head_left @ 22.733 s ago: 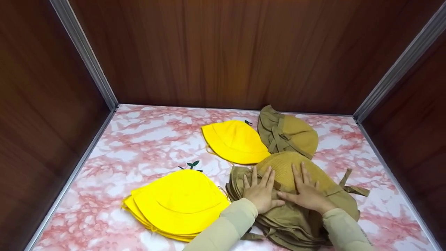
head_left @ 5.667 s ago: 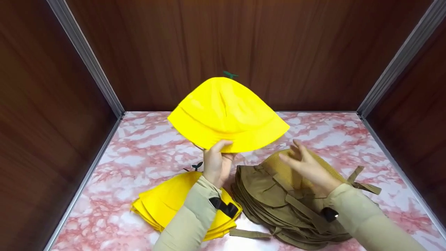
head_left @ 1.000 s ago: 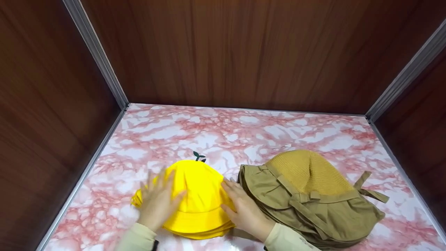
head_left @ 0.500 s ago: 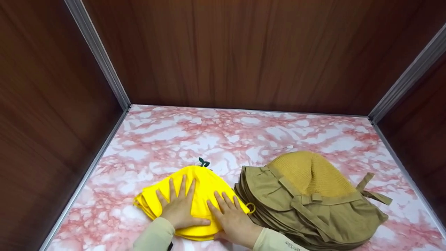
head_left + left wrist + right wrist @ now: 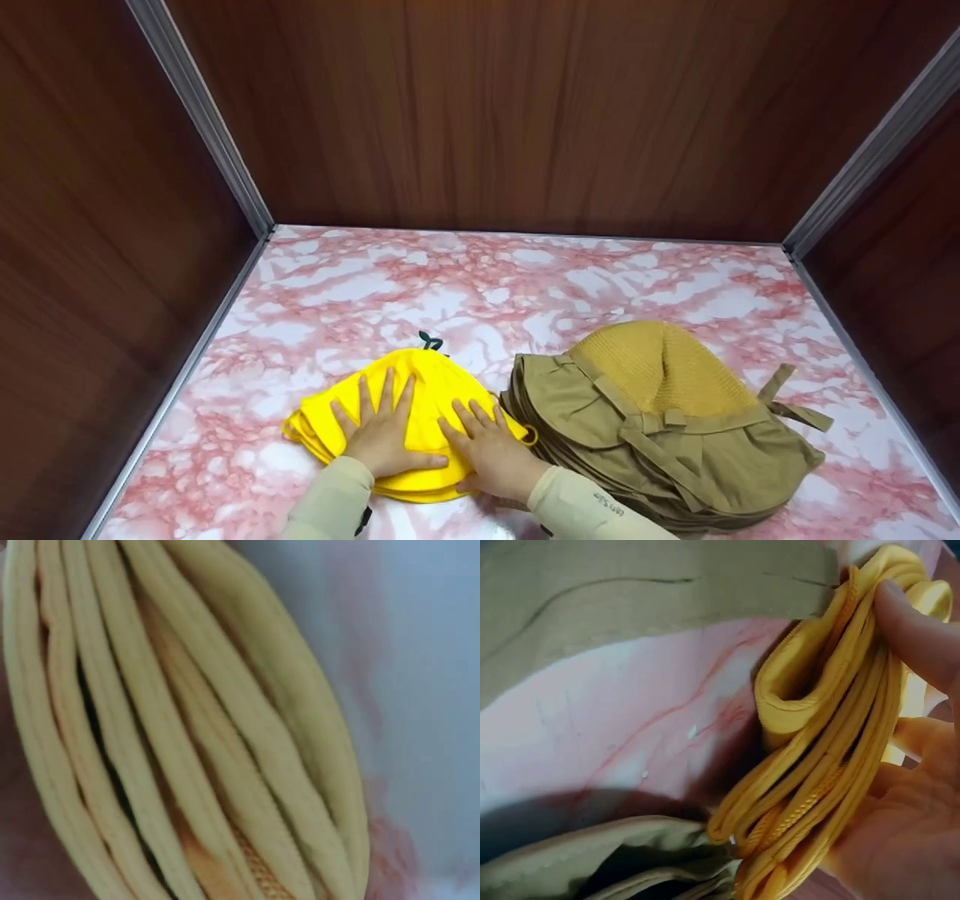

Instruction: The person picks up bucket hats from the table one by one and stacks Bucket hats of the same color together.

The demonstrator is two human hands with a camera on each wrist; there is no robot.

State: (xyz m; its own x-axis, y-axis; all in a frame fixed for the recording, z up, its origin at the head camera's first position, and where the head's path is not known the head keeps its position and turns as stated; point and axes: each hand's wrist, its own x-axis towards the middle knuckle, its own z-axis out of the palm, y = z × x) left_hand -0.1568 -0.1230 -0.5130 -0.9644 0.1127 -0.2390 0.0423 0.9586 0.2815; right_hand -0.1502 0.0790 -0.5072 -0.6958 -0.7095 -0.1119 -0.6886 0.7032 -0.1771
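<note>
A stack of yellow bucket hats [image 5: 439,386] with a dark green sprout [image 5: 430,341] on top lies front left of centre. My left hand [image 5: 382,444] rests on the top hat, fingers spread wide. Beside it, my right hand [image 5: 496,457] lies on the lower right of the same hat, fingers straight. In the left wrist view, the layered brim edges [image 5: 172,720] appear close up, with no hand visible. The right wrist view has folded yellow brims with cords [image 5: 802,795] against my right hand [image 5: 922,795], whose thumb touches the upper edge.
A stack of khaki sun hats [image 5: 727,465] with woven mustard crowns and cloth ties lies just right of the yellow stack. Pink-and-white marbled table [image 5: 390,277] stretches behind. Dark wooden panels [image 5: 480,112] with metal corner posts enclose the back and sides.
Earlier, my hands lay on the khaki stack; later my left hand held up a yellow hat. Both hands now press the yellow stack. The two hats at the back have left their places.
</note>
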